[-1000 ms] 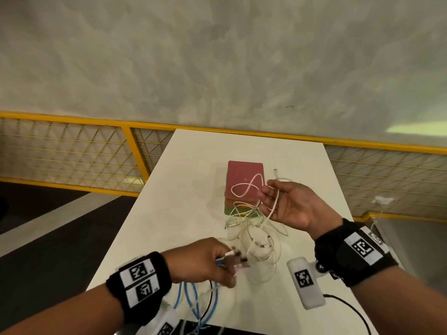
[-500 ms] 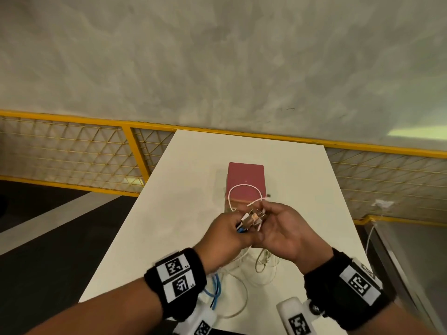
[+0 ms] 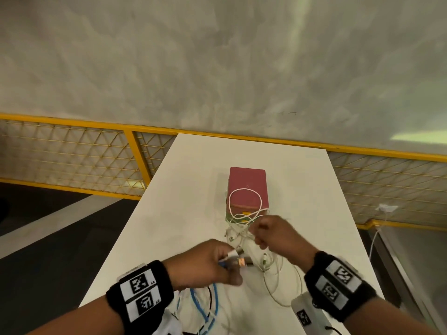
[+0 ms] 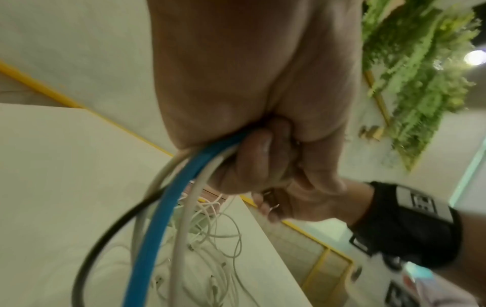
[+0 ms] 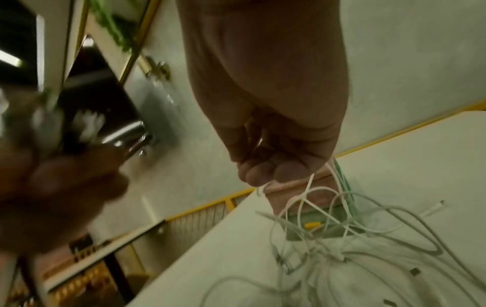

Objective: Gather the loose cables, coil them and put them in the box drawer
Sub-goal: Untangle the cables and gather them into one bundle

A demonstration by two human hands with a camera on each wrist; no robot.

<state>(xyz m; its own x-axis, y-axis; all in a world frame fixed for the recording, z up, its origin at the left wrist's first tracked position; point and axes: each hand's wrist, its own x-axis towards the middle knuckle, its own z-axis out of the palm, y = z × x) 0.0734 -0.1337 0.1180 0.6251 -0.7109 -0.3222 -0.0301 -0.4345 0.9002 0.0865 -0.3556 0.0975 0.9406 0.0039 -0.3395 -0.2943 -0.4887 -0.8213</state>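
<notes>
Left hand (image 3: 205,264) fisted round a bundle of connector ends (image 3: 238,261), with the blue cable (image 4: 155,218), a black cable (image 4: 100,238) and pale thick cables (image 4: 184,228) trailing down from the fist toward the near edge of the counter (image 3: 174,213). Right hand (image 3: 273,234) curled shut, pinching thin white cables (image 5: 310,203) between thumb and fingertips, just beyond and to the right of the left hand. Loose tangle of white cables (image 3: 244,228) hanging and lying under and between both hands, one loop rising over the red box (image 3: 247,187). Box straight ahead of the right hand, nearer to it than to the left, long axis running away from the hands; drawer front with a yellow tab (image 5: 311,225) facing the hands, apparently not pulled out. Probably gathering not yet finished, coiling next. Main obstacle: the white loop draped across the drawer front, likely to snag on opening. Yellow railing (image 3: 135,155) beyond the counter.
</notes>
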